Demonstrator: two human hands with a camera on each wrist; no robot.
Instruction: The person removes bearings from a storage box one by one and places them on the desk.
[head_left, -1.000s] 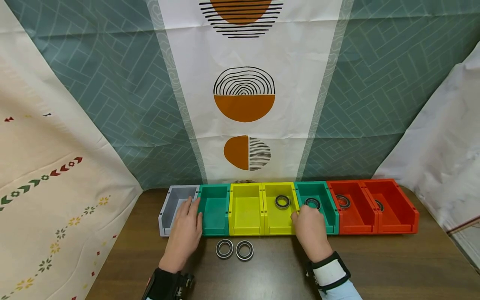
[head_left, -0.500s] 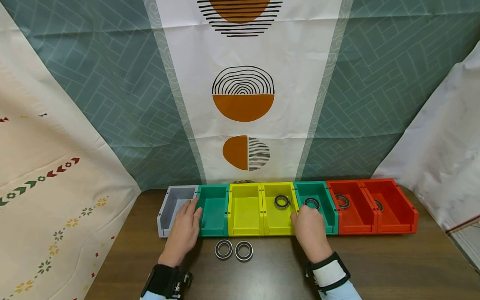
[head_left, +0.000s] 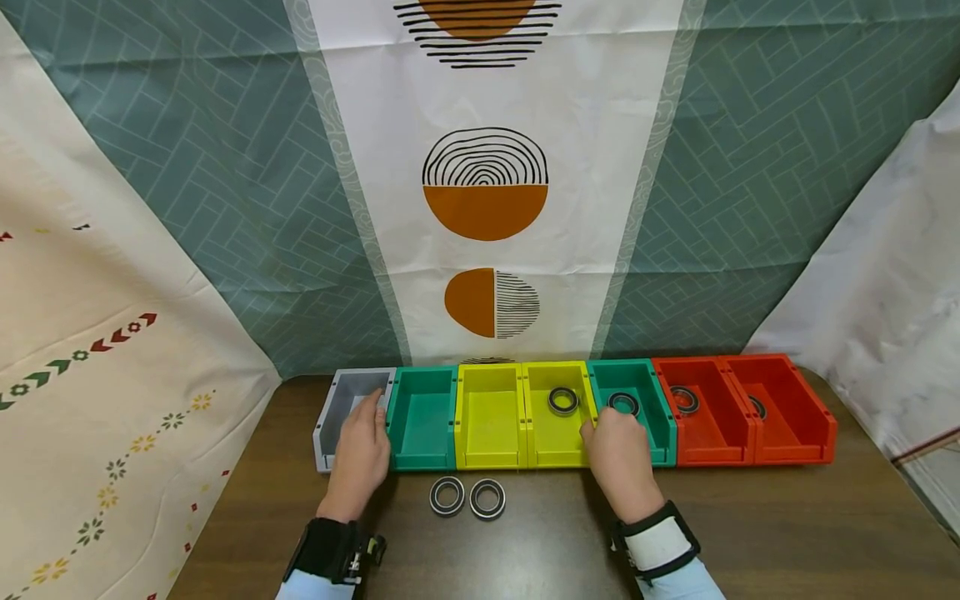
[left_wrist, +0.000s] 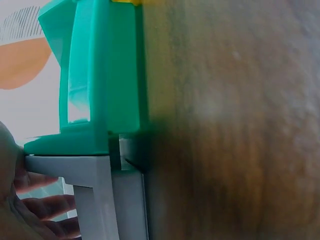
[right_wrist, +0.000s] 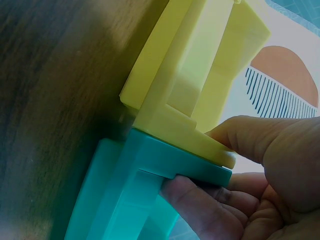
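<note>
A row of storage bins stands side by side. My left hand reaches into the grey bin at the left end, its fingers loosely extended beside the wall shared with a green bin. The left wrist view shows those fingers inside the grey bin. Farther right, my right hand pinches the adjoining side walls of a yellow bin and another green bin, thumb on the yellow side, fingers on the green. Ball bearings lie in that yellow bin, that green bin and both red bins.
Two ball bearings, a left one and a right one, lie on the brown table before the bins. A second yellow bin sits mid-row. Patterned cloth hangs behind the row.
My left hand has shifted left, away from the grey and green dividing wall and over the grey bin. The right hand keeps its pinch in place.
</note>
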